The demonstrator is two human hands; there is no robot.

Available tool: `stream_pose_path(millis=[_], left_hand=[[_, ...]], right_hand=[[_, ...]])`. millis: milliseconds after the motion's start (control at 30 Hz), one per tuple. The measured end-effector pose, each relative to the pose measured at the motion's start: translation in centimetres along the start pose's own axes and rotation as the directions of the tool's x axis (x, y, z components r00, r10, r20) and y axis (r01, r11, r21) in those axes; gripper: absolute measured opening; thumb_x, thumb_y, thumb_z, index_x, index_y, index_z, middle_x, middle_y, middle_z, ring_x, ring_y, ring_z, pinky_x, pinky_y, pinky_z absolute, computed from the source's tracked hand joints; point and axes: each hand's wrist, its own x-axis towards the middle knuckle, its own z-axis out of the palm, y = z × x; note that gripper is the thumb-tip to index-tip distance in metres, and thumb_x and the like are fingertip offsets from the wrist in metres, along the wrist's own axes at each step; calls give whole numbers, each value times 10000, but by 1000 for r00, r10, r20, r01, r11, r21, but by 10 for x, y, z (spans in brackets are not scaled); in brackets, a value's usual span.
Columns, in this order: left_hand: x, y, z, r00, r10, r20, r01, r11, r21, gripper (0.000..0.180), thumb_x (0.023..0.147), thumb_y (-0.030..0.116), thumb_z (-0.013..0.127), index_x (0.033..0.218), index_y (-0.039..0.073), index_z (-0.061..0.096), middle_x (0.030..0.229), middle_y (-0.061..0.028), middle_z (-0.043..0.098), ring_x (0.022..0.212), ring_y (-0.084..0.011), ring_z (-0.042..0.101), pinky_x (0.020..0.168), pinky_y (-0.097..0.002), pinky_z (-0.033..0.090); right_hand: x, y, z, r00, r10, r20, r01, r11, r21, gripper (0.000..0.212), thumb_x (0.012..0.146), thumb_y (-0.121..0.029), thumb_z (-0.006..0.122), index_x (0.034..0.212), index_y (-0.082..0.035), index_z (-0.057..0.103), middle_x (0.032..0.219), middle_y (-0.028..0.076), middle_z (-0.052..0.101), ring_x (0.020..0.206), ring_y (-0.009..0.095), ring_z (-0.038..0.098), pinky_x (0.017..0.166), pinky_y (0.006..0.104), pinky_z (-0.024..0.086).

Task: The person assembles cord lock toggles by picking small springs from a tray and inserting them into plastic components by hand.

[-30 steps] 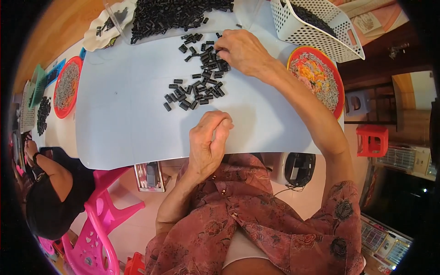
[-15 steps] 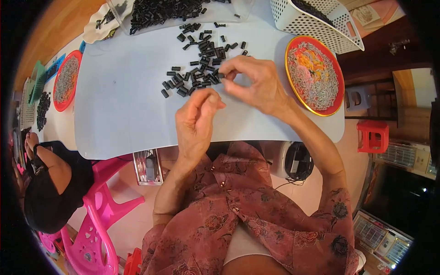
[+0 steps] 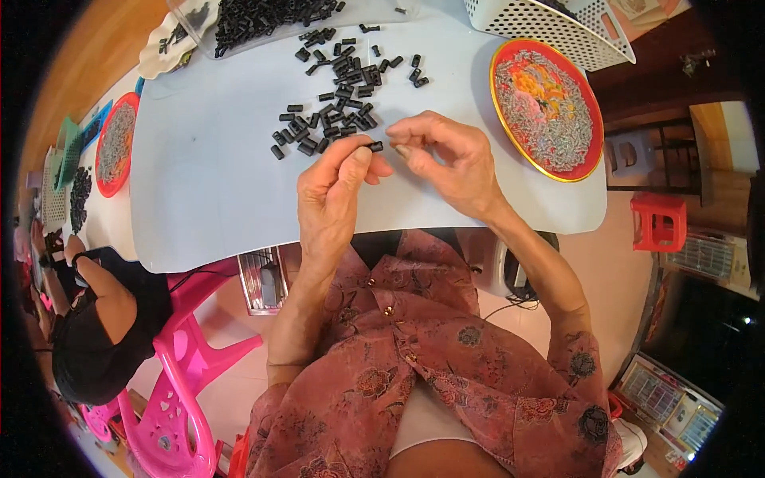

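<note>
Between the thumb and forefinger of my left hand (image 3: 339, 177) is a small black plastic cylinder (image 3: 375, 146), its end sticking out to the right. My right hand (image 3: 453, 163) is just to the right of it, thumb and fingers curled together in a pinch; whatever is between its fingertips is too small to make out. Just beyond both hands, a loose pile of the same black cylinders (image 3: 339, 103) lies on the pale table (image 3: 211, 175). A red dish with a yellow rim (image 3: 594, 163), full of small silvery metal pieces, stands to the right.
A clear tub of black pieces (image 3: 275, 20) stands at the far edge, beside a white perforated basket (image 3: 550, 36). On the left are another red dish (image 3: 101, 171), a seated person in black (image 3: 119, 342) and a pink chair (image 3: 171, 382). A red stool (image 3: 660, 223) stands right.
A black piece was in my right fingertips by the pile; now one shows in my left fingertips. My right hand has drawn back from the pile. The whole view has shifted slightly.
</note>
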Motion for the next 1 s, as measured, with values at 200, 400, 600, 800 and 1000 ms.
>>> stream_pose_path(millis=[200, 400, 600, 800, 1000], left_hand=[[-4, 2, 5, 998, 5, 64, -13, 992, 123, 207, 943, 120, 533, 1052, -34, 619, 791, -51, 635, 745, -89, 548, 689, -227, 444], [-7, 1, 5, 995, -55, 88, 39, 985, 170, 169, 919, 62, 530, 1021, -43, 614, 814, -23, 620, 772, -71, 543, 700, -199, 420], [-10, -5, 7, 998, -55, 29, 48, 975, 217, 165, 890, 71, 581, 1010, -36, 620, 787, -21, 614, 733, -70, 536, 658, -201, 402], [-12, -7, 6, 1000, -4, 8, 2, 959, 284, 178, 890, 108, 597, 1006, -26, 624, 777, -36, 611, 734, -87, 549, 653, -216, 408], [-13, -8, 8, 1000, 8, -13, -3, 956, 294, 186, 886, 112, 603, 1005, -30, 622, 774, -35, 611, 738, -93, 561, 658, -222, 419]], right_hand=[[-4, -5, 3, 999, 21, -30, -21, 1000, 4, 173, 809, 10, 603, 975, 23, 653, 819, 83, 633, 701, 123, 619, 660, 245, 504], [0, -18, -5, 998, 23, 56, -21, 999, -41, 129, 799, -3, 609, 911, -4, 673, 802, 70, 651, 680, 135, 600, 606, 272, 471], [-8, -25, -43, 985, -118, -122, 62, 917, -393, 105, 788, -31, 641, 888, -15, 667, 752, 64, 644, 635, 148, 594, 574, 270, 464], [13, -17, -147, 952, 34, -303, -226, 746, -627, 81, 806, -76, 617, 827, -15, 667, 765, 128, 655, 690, 251, 657, 614, 343, 505], [22, 14, -186, 991, -112, -74, 5, 582, -813, 122, 824, -88, 615, 907, -15, 669, 829, 120, 663, 720, 241, 636, 647, 339, 509]])
